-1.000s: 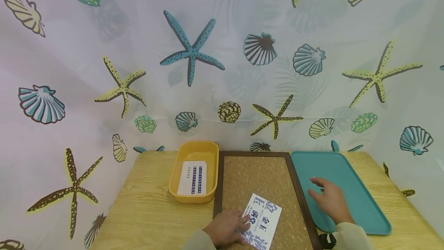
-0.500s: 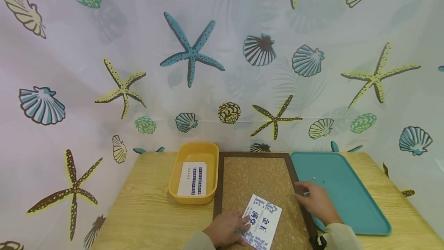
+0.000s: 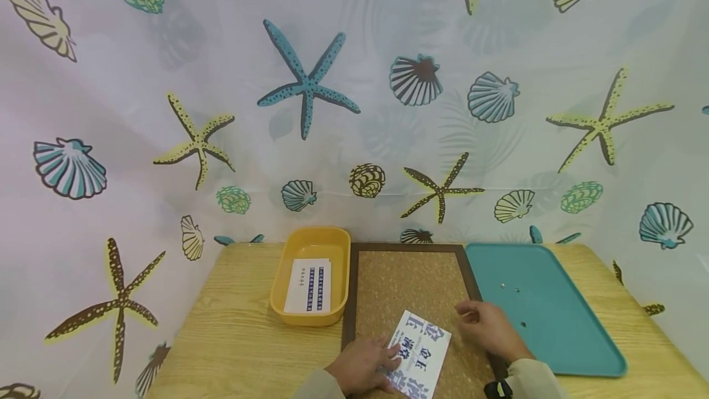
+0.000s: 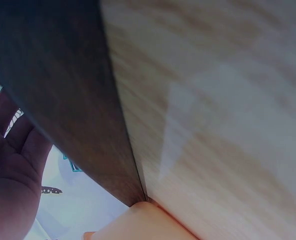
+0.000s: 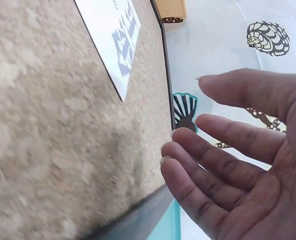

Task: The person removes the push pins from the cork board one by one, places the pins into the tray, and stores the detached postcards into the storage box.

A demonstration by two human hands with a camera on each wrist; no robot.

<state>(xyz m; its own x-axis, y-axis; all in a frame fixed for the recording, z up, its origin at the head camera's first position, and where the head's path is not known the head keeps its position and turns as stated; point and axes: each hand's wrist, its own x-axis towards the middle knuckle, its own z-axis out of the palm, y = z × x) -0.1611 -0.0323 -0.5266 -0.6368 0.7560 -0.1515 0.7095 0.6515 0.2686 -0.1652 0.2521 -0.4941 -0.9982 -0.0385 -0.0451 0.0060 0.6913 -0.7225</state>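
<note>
On the wooden table [image 3: 238, 337], at the far left, we see a yellow plastic bin [image 3: 310, 276] with rounded corners; it holds a stack of white printed cards [image 3: 308, 286].

Just to its right lies the cork board [image 3: 412, 282], a grainy rectangular panel in a dark brown frame [image 3: 348, 300]. A glossy white card [image 3: 418, 353] with blue characters lies flat on the near part of the cork, turned at a slant, its long axis running from the near edge up toward the far right.

Our left hand [image 3: 362, 365] rests on the left end of the card, fingers laid flat and pressing it to the cork. Our right hand [image 3: 487, 328] hangs above the cork just beside the card's far right corner. The card lies to its left. The right wrist view shows the fingers [image 5: 223, 145] relaxed, slightly apart and holding nothing. The left hand is the one in contact; the right is near but apart.

Farther right sits a smooth teal tray [image 3: 576, 337], shallow, with rounded corners, carrying a few small pins [image 3: 509, 289] too small to tell apart.
</note>
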